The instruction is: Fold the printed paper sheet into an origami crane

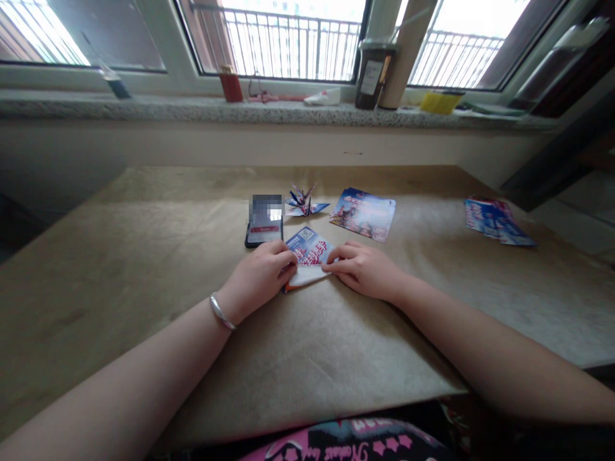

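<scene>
A sheet of printed paper (310, 250), blue with red lettering and a small square code, lies partly folded on the table between my hands. Its near edge is turned up, showing a white underside and a bit of orange. My left hand (269, 266), with a silver bangle on the wrist, grips the paper's left edge with fingers closed. On the right edge, my right hand (360, 267) pinches the fold between thumb and fingers. Just beyond the paper stands a folded paper crane (306, 203). A phone (265, 224) lies beside my left hand, its screen partly blurred out.
A stack of square printed sheets (366, 214) lies beyond my right hand. More printed papers (500, 221) are fanned out at the far right of the table (168, 307). The windowsill (168, 110) holds a red container (231, 84), a dark jar (372, 77) and a yellow box (439, 102).
</scene>
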